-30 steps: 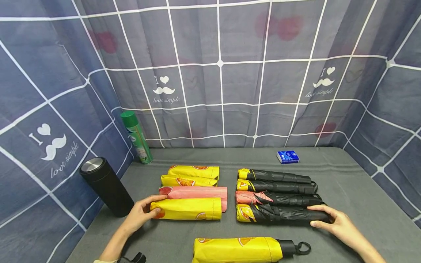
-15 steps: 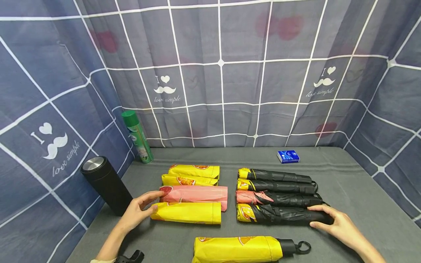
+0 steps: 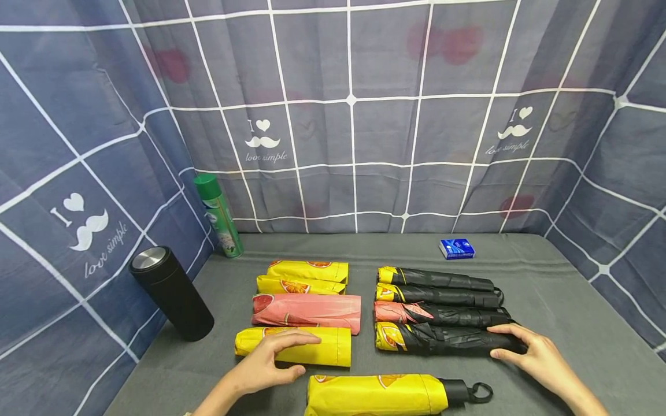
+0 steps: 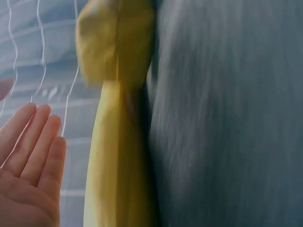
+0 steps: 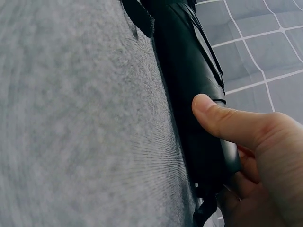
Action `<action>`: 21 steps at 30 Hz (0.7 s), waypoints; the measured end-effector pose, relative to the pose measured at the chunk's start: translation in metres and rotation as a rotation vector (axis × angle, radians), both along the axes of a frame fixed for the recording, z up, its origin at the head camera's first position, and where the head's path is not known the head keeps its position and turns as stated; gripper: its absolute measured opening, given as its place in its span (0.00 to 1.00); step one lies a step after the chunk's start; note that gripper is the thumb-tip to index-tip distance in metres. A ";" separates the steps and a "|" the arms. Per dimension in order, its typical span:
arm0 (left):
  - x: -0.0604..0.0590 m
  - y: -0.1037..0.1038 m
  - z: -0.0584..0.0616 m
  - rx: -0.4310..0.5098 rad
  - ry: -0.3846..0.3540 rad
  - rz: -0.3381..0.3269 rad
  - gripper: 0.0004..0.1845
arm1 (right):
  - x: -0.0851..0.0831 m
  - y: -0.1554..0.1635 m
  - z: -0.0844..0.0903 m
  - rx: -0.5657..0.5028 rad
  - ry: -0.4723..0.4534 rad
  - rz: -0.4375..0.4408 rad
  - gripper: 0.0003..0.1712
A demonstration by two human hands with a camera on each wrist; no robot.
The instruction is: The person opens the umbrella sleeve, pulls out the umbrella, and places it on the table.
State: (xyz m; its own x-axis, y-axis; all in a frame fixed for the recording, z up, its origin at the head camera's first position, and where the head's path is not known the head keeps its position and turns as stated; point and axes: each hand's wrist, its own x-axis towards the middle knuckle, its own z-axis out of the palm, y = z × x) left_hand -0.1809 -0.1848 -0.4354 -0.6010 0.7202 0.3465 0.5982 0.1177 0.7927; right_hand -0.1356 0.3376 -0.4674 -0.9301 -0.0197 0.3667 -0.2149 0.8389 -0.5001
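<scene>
The printed backdrop cloth [image 3: 354, 115] carries the words "I", a heart, a moustache and "love simple" three times; the writing on the small blue box [image 3: 456, 249] and on the green spray can [image 3: 218, 216] is too small to read. On the grey bench [image 3: 572, 289], the left hand [image 3: 267, 361] lies with straight, relaxed fingers on top of the nearest yellow sleeve [image 3: 293, 345] in the left stack, holding nothing; the left wrist view is blurred and shows only the open palm beside yellow fabric. The right hand [image 3: 536, 355] grips the handle end of the nearest black umbrella [image 3: 447, 341], thumb pressed on its side and fingers curled beneath, as the right wrist view shows. That umbrella lies at the front of a row of four folded black ones, its yellow orange-print end pointing toward the sleeves. Behind the touched sleeve lie a pink sleeve [image 3: 307, 311] and two more yellow ones. A sleeved yellow umbrella [image 3: 377, 394] lies nearest the person, partly cut off by the frame's lower edge. A black flask [image 3: 171, 293] stands at the left.
</scene>
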 end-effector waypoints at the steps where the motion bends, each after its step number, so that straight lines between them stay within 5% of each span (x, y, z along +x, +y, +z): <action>1: 0.002 0.004 -0.001 -0.019 -0.004 -0.016 0.25 | 0.000 0.000 0.000 0.001 0.002 0.000 0.23; 11: 0.011 0.030 -0.019 -0.139 0.020 -0.217 0.25 | 0.001 -0.002 0.000 0.027 0.095 0.043 0.25; 21: 0.012 0.038 -0.029 -0.201 0.145 -0.277 0.28 | -0.002 -0.003 0.001 0.053 0.095 0.011 0.23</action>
State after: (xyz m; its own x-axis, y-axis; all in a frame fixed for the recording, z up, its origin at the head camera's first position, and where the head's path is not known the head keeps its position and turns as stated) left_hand -0.1688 -0.1471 -0.4641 -0.3290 0.9108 0.2493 0.7338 0.0804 0.6746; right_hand -0.1376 0.3349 -0.4665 -0.8906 -0.0515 0.4518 -0.2690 0.8607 -0.4322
